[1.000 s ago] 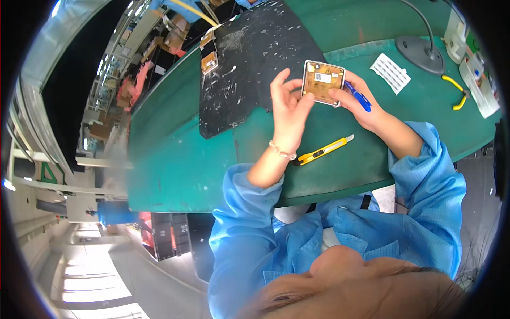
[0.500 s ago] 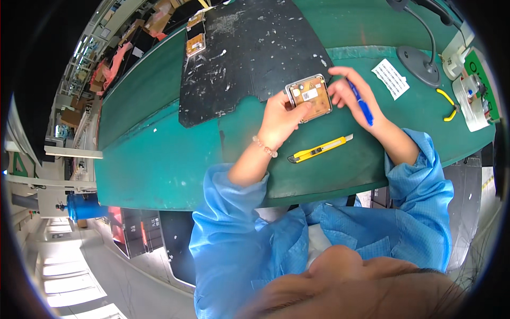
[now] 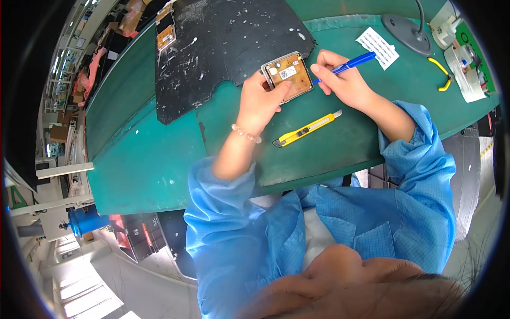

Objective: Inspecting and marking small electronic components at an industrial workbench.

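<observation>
My left hand (image 3: 258,102) grips a small square circuit board in a clear-edged case (image 3: 289,77), thumb over its amber face, which bears a white label. In my right hand (image 3: 342,80) is a blue pen (image 3: 353,62), held in a writing grip with its tip at the right edge of the case; whether the tip touches cannot be made out. Just below the hands a yellow utility knife (image 3: 307,129) lies on the green mat (image 3: 239,159), its blade end pointing right.
Behind my left hand lies a scuffed black board (image 3: 228,42), with similar amber pieces (image 3: 166,37) at its left edge. To the right are a label sheet (image 3: 377,48), a grey lamp base (image 3: 406,33), yellow-handled cutters (image 3: 440,74) and a clear container (image 3: 467,74).
The pen has turned in my right hand from hanging across the palm to a writing grip, its tip now beside the case. My left hand still holds the board. The whole view has shifted slightly.
</observation>
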Tool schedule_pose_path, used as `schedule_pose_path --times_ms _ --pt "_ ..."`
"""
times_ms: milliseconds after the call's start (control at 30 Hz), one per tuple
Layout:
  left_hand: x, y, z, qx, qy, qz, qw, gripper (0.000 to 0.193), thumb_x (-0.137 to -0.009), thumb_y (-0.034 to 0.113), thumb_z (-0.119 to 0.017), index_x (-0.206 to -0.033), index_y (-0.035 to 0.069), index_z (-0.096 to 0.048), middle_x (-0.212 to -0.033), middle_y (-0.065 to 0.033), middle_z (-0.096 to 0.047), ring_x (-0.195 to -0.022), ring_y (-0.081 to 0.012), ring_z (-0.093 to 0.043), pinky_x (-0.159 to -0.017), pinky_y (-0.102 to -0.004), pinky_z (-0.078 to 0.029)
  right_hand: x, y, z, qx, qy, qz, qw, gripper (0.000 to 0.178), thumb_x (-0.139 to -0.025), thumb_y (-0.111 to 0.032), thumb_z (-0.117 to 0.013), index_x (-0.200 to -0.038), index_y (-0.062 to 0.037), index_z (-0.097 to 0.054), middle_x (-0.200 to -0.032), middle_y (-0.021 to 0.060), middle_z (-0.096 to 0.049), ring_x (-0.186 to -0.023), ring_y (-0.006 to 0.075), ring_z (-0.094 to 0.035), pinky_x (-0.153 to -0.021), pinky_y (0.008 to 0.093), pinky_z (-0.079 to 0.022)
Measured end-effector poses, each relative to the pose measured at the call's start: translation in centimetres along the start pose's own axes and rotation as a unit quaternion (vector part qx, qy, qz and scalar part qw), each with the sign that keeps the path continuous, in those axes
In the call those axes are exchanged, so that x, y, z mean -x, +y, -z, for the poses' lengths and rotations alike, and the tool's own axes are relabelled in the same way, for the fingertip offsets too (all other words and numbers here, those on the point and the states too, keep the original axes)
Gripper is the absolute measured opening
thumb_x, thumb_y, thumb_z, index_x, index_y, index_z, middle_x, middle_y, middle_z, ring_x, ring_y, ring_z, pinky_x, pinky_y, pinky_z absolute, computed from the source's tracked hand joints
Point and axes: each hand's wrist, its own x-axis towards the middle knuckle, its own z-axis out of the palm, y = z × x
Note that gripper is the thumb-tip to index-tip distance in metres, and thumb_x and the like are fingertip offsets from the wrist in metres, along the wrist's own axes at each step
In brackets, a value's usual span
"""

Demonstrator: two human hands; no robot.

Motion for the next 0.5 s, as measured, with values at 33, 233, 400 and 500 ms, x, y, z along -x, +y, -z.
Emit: schedule_pose_path --times_ms 33,233,400,500 --pt "0.09 0.03 0.01 0.004 0.002 0.001 1.000 0.028 -0.081 0.010 -0.067 -0.107 0.000 -0.062 -0.081 -0.0038 -0.066 -0.063 -0.0055 -0.058 -0.045 -0.0202 -0.048 0.01 0.17 -0.07 -0.001 0.000 -0.002 1.000 0.026 -0.097 -0.023 -0.052 -0.078 -0.0080 -0.042 -0.057 -0.0014 -0.047 -0.051 0.0034 -0.045 -0.047 0.0199 -0.030" --pt "0.17 0.00 0.01 0.007 0.003 0.000 1.000 0.027 -0.081 0.010 -0.066 -0.107 0.001 -0.063 -0.081 -0.0034 -0.066 -0.063 -0.0051 -0.058 -0.045 -0.0201 -0.047 0.04 0.41 -0.42 0.025 -0.013 0.010 1.000 0.029 -0.096 -0.022 -0.053 -0.075 -0.0078 -0.040 -0.057 -0.0010 -0.047 -0.051 0.0040 -0.046 -0.046 0.0209 -0.030" --pt "0.16 -0.06 0.05 0.006 0.000 -0.002 1.000 0.027 -0.081 0.010 -0.066 -0.106 0.001 -0.063 -0.080 -0.0032 -0.065 -0.062 -0.0047 -0.057 -0.045 -0.0198 -0.047 0.04 0.30 -0.52 0.035 -0.011 0.022 0.999 0.029 -0.097 -0.022 -0.053 -0.075 -0.0080 -0.039 -0.057 -0.0011 -0.046 -0.051 0.0043 -0.047 -0.046 0.0208 -0.032" --pt "0.16 -0.03 0.07 0.001 0.001 -0.002 1.000 0.027 -0.081 0.010 -0.066 -0.106 0.000 -0.063 -0.080 -0.0033 -0.065 -0.062 -0.0047 -0.057 -0.045 -0.0197 -0.047 0.02 0.46 -0.58 0.039 -0.011 0.030 0.999 0.029 -0.097 -0.021 -0.053 -0.075 -0.0081 -0.039 -0.057 -0.0013 -0.046 -0.051 0.0041 -0.046 -0.046 0.0208 -0.032"
